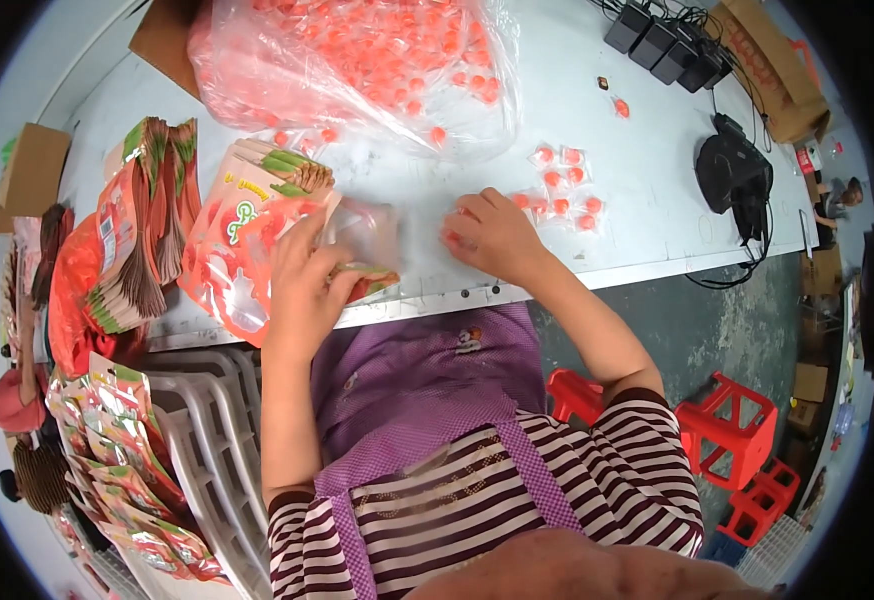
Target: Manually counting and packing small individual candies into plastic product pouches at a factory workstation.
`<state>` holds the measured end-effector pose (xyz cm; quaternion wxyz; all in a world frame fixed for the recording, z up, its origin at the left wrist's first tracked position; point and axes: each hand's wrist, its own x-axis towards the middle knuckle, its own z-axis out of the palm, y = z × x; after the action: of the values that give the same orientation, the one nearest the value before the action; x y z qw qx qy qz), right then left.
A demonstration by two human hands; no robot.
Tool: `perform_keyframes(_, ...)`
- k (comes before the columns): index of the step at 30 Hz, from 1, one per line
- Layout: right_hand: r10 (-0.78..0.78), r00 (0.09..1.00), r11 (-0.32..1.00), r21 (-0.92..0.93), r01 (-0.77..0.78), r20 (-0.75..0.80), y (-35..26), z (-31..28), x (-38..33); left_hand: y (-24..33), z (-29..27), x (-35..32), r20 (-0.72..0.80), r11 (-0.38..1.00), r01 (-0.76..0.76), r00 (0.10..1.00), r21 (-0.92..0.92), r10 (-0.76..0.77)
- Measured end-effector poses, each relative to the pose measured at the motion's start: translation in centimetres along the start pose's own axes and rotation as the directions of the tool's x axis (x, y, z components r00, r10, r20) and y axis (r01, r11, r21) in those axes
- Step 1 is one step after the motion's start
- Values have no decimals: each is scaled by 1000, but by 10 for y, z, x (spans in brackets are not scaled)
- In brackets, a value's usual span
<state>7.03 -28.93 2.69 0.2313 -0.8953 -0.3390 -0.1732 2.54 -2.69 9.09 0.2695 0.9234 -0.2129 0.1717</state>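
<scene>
My left hand [305,275] grips a red and green printed pouch [365,228] by its side, thumb and fingers pinching it near the table's front edge. The pouch lies tilted, its clear or pale part turned toward my right hand. Under and beside it is a stack of matching flat pouches [225,235]. A short gap separates the pouch from my right hand [502,235], whose fingers curl over small red candies in clear wrappers [460,238]; how many it holds is hidden. Just right of that hand lies a loose group of wrapped red candies [563,190].
A large clear bag of wrapped candies [387,70] fills the table's far side. More pouch bundles [142,220] stand at left. Below them, a grey crate [197,420] holds filled pouches [127,450]. Black adapters [667,45] and a black device with cables [735,170] sit right. Red stools [727,430] stand on the floor.
</scene>
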Motion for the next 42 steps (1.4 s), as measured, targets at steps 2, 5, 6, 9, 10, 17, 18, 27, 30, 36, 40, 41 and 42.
perform_keyframes(2, 35, 991, 997, 73, -26, -130, 1, 1, -1, 6, 5, 11, 18, 1000, -8, 1000, 6, 8)
perform_keyframes(5, 116, 947, 988, 131, -80, -299, 8, 1, 2, 13, 16, 20, 110, 997, -60, 992, -56, 66)
perform_keyframes(6, 119, 946, 988, 134, -81, -301, 8, -1, 3, 14, 18, 21, 114, 997, -60, 991, -54, 66)
perform_keyframes(9, 330, 897, 900, 384, -205, -295, 10, -5, 4, 18, 24, 26, 177, 992, -102, 978, -78, 114)
perform_keyframes(10, 499, 837, 760, 576, -300, -222, 13, -3, 1, 22, 25, 30, 192, 990, -102, 974, -95, 118)
perform_keyframes(17, 739, 671, -24, 993, 111, -57, -19, -25, 30, 48, 43, 60, 339, 961, -35, 932, -276, 131)
perform_keyframes(18, 743, 666, -20, 993, 114, -61, -22, -23, 30, 49, 46, 63, 342, 959, -40, 929, -279, 138)
perform_keyframes(27, 599, 747, 426, 905, 10, -290, -14, -26, 18, 58, 57, 77, 366, 955, 1, 923, -298, 114)
perform_keyframes(30, 696, 684, 196, 975, 108, -216, -16, -26, 19, 60, 58, 79, 335, 954, 6, 937, -299, 99)
perform_keyframes(36, 708, 706, 256, 927, -274, 13, -3, -25, 5, 66, 56, 80, 326, 942, 55, 944, -331, 59)
perform_keyframes(40, 324, 915, 740, 666, -87, -240, -8, -26, 7, 64, 55, 73, 271, 941, -53, 951, -333, 150)
perform_keyframes(41, 399, 848, 718, 694, -52, -349, -15, -27, 8, 63, 54, 71, 216, 936, -80, 963, -342, 161)
perform_keyframes(42, 403, 845, 721, 691, -58, -351, -17, -33, 8, 62, 51, 70, 218, 933, -84, 961, -349, 168)
